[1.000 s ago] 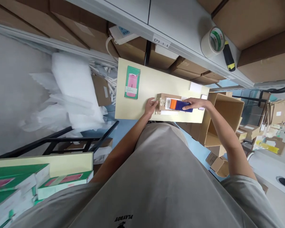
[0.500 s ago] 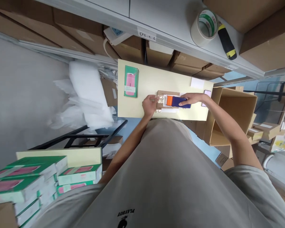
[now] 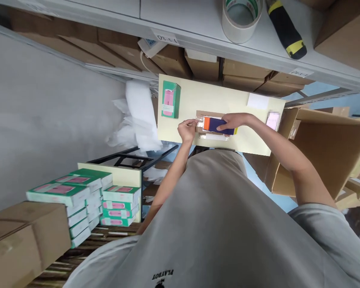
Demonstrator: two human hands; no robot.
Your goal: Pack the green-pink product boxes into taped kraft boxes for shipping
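My right hand is wrapped round a dark blue and orange tape dispenser, lying over a small cardboard box. Shiny clear tape shows at the dispenser's orange end, on the box's left side. Beside that end is my left hand, its fingers pinched together at the tape; what lies between the fingertips is too small to make out. A white label and another shiny strip show along the box's near side. Much of the box is hidden under the dispenser and my right hand.
A green box with a pink picture stands on the pale table. A phone and white paper lie right. Beyond are a large open carton and a shelf with a tape roll. Green boxes are stacked lower left.
The view has shifted, showing more of the lower left stack and the large carton. The dispenser sits slightly further left over the box, closer to my left hand.
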